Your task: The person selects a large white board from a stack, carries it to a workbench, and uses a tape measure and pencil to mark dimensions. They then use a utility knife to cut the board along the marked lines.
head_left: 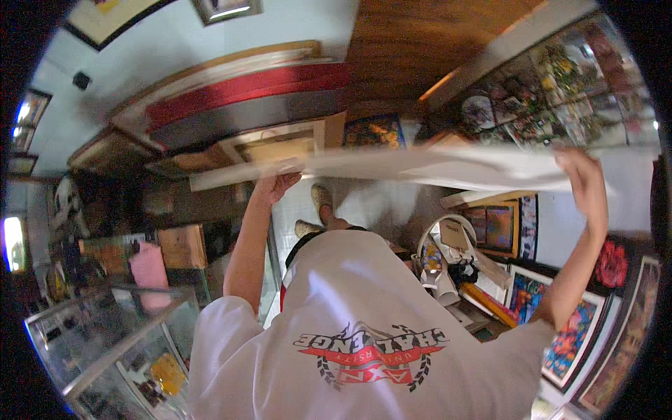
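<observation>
Closest to you is your white T-shirt (pixel 364 280), printed in red and black across the front, with both bare forearms reaching out past it. Your left hand (pixel 282 183) pinches the lower edge of a long pale sheet (pixel 392 168), a little in from its left end, fingers curled against the thumb. Your right hand (pixel 582 175) grips the right end, though blur hides the exact set of its fingertips. The sheet stretches between your hands, seen nearly edge-on, above your clog-like shoes (pixel 322 199) and the light floor (pixel 285 213). Over to your left is a glass display case (pixel 112 343) with metal edges, and just beyond it a pink object (pixel 149 266) beside a brown box-like piece (pixel 182 246). On your right, a framed colourful picture (pixel 553 322) leans near a yellow tube-like item (pixel 490 304) and a white curved handle (pixel 448 222). Farther off, past the sheet, you face a pale frame (pixel 280 142), a small dark picture with orange patches (pixel 374 131) and a long red strip (pixel 245 91). Farthest out, frames (pixel 224 8) hang on the pale blue wall (pixel 175 45).
</observation>
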`<state>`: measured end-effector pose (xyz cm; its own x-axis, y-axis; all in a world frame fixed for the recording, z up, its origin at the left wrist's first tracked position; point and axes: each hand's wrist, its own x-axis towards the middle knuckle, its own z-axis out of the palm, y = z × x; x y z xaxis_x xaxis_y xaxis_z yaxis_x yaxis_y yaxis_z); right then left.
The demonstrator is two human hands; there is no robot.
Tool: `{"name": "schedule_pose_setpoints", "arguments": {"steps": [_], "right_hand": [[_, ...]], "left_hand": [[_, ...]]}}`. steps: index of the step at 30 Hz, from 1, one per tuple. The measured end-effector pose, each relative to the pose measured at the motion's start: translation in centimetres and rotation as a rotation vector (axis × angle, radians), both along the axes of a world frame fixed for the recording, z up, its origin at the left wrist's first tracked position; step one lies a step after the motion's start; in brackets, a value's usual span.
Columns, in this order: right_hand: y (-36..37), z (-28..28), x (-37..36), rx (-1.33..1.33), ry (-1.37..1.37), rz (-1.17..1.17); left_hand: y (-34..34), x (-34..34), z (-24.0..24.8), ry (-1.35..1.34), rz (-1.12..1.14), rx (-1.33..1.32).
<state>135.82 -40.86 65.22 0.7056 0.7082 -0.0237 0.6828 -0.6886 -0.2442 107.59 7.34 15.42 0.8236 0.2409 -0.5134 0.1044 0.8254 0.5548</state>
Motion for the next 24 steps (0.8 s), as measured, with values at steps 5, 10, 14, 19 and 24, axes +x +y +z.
{"name": "schedule_pose_setpoints", "arguments": {"steps": [5, 10, 14, 19, 24], "right_hand": [[4.0, 5.1, 6.7, -0.029, -0.263, 0.054], [9.2, 10.0, 11.6, -0.014, -0.153, 0.179], [12.9, 11.1, 12.6, 0.138, -0.305, 0.1], [17.7, 13.2, 14.0, 0.071, -0.243, 0.222], [18.8, 12.5, 18.6, 0.067, -0.523, 0.192]], "left_hand": [[0.7, 3.8, 9.6, -0.022, -0.089, 0.224], [4.0, 3.2, 15.2, 0.185, 0.011, 1.068], [6.8, 2.1, 19.2, 0.028, 0.236, 1.023], [9.6, -0.1, 23.7, -0.048, 0.376, 1.148], [11.1, -1.6, 26.4, 0.048, 0.429, 1.209]]}}
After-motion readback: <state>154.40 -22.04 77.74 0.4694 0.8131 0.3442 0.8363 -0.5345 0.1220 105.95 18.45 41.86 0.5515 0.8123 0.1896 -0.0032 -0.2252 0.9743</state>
